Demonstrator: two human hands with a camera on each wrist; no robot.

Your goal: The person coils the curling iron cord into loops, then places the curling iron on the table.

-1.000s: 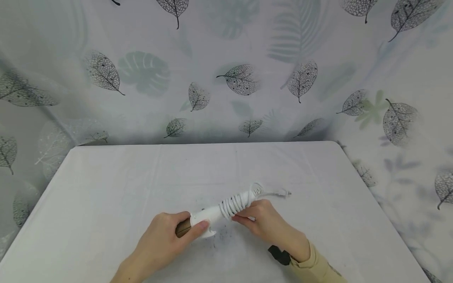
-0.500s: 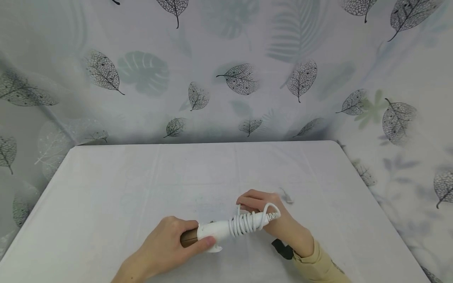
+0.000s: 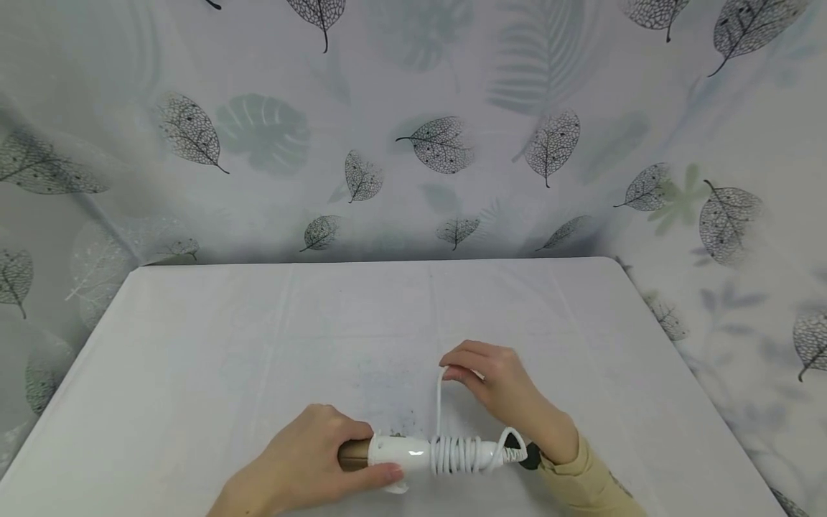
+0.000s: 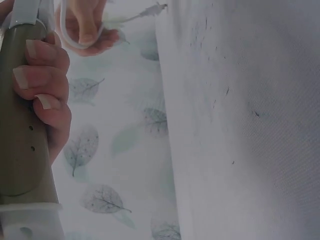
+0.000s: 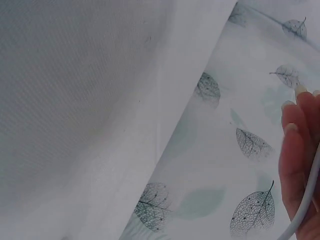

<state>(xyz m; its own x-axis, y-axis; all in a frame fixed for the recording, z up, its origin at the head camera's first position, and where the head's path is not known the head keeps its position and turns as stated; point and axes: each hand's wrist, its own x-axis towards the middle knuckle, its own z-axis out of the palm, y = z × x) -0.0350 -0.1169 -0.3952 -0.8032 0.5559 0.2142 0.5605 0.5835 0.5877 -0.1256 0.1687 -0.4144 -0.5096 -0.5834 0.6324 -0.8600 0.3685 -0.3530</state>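
Note:
My left hand (image 3: 316,456) grips the brown barrel of a hair styling iron (image 3: 403,452), thumb lying over its white part. In the left wrist view its fingers curl around the brown barrel (image 4: 22,120), which has small holes. White cord (image 3: 459,456) is coiled several turns around the handle, with a loop near the ribbed strain relief at its right end. Beyond the iron, my right hand (image 3: 507,380) pinches a stretch of cord that rises from the coils. The cord's plug (image 4: 152,10) hangs past that hand in the left wrist view.
A white cloth-covered table (image 3: 213,345) spreads under both hands, with small dark specks near the iron. Leaf-printed curtain (image 3: 400,108) surrounds its back and sides. A black band (image 3: 531,457) shows near the right wrist, by the tan sleeve (image 3: 591,477).
The iron has swung level and moved nearer and to the right in the left hand. From beside the coils, the right hand has gone up and away, drawing cord out from them.

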